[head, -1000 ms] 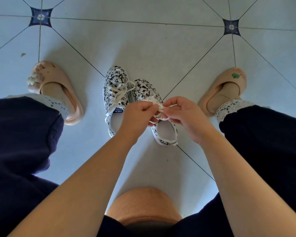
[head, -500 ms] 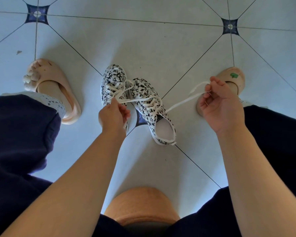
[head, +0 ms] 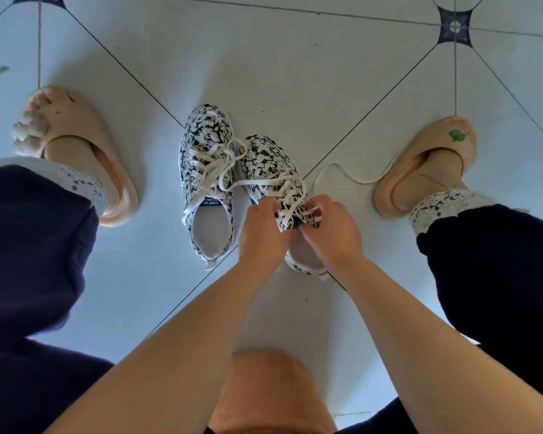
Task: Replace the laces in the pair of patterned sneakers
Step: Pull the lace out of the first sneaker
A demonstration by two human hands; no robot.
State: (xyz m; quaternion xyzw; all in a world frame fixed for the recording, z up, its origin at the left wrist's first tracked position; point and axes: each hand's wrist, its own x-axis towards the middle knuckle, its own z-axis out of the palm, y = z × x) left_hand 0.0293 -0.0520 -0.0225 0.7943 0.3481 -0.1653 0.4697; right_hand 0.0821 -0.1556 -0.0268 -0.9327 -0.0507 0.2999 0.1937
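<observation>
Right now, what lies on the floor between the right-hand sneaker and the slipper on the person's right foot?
A loose stretch of white lace curls across the tile there, its end near the slipper; the head view shows it.

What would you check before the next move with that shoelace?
1. Sneaker being laced steadied: ok, left hand holds its top.
2. Lace gripped: ok, right hand pinches it.
3. Loose end free: not ok, it trails to the slipper.
4. Next eyelet visible: cannot tell, fingers hide it.
5. Other sneaker laces clear: cannot tell, strands overlap.
</observation>
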